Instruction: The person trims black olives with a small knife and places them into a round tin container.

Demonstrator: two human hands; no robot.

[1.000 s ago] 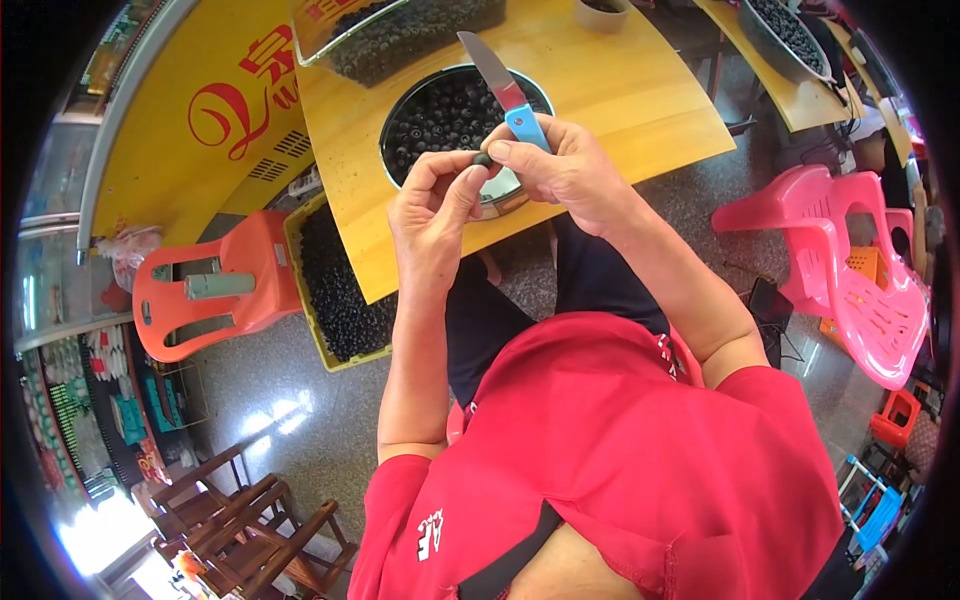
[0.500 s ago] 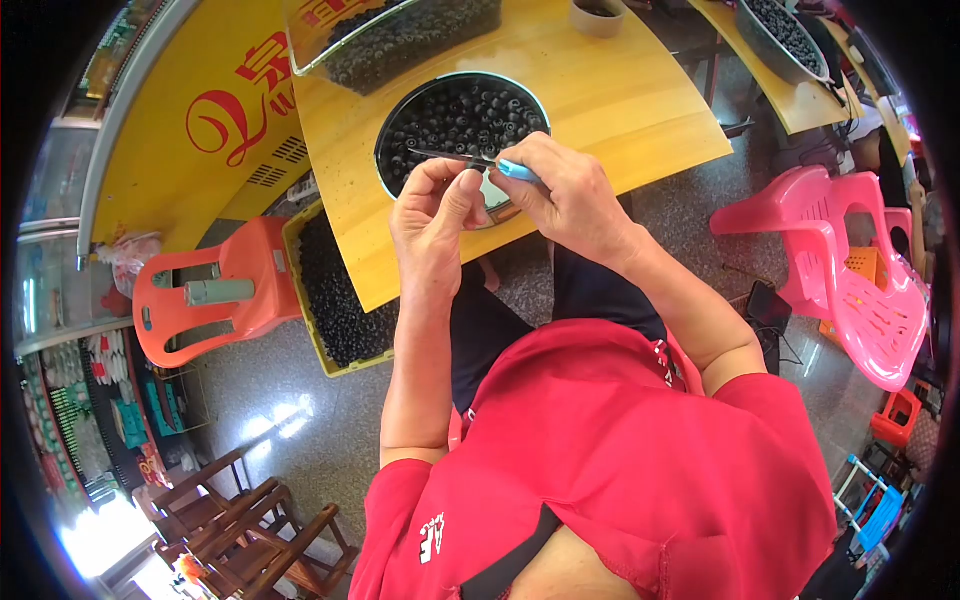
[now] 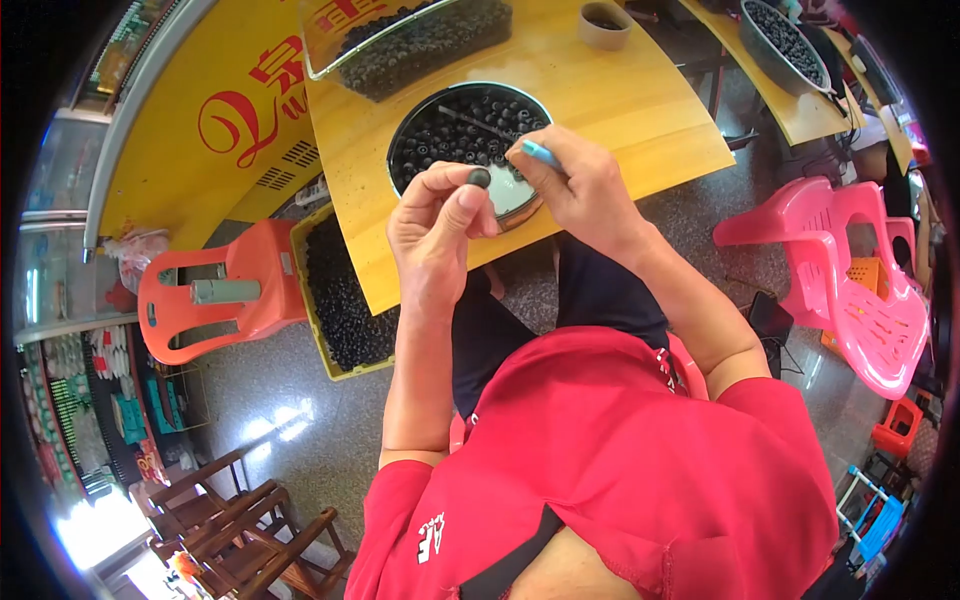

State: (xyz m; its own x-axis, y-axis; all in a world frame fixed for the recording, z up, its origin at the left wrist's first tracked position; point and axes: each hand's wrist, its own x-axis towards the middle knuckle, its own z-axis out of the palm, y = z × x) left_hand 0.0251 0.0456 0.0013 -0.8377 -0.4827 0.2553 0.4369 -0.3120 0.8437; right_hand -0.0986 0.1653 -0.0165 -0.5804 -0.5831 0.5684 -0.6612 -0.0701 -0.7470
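Pinched between the thumb and fingers of my left hand [image 3: 432, 222] is a small round black piece [image 3: 479, 178], rubber-like in look. My right hand [image 3: 588, 192] is closed on a thin-bladed knife [image 3: 541, 153] with a light blue handle; its blade points up and left over the bowl. Blade and piece are apart. Both hands are at the near edge of a round, dark-rimmed bowl [image 3: 392, 150]. Many black pieces [image 3: 450, 130] with holes lie inside it, and a pale patch of its bottom shows near my hands.
The bowl stands on a yellow wooden table [image 3: 620, 110]. Behind it are a clear bin [image 3: 425, 50] of black pieces and a small round tub [image 3: 604, 26]. A yellow crate [image 3: 345, 372] of black pieces, an orange chair [image 3: 255, 280] and a pink chair [image 3: 850, 270] stand around.
The knife has moved away from the black piece, and its blade now tilts up over the bowl. My hands are farther apart, and the piece shows more clearly in my left fingers.
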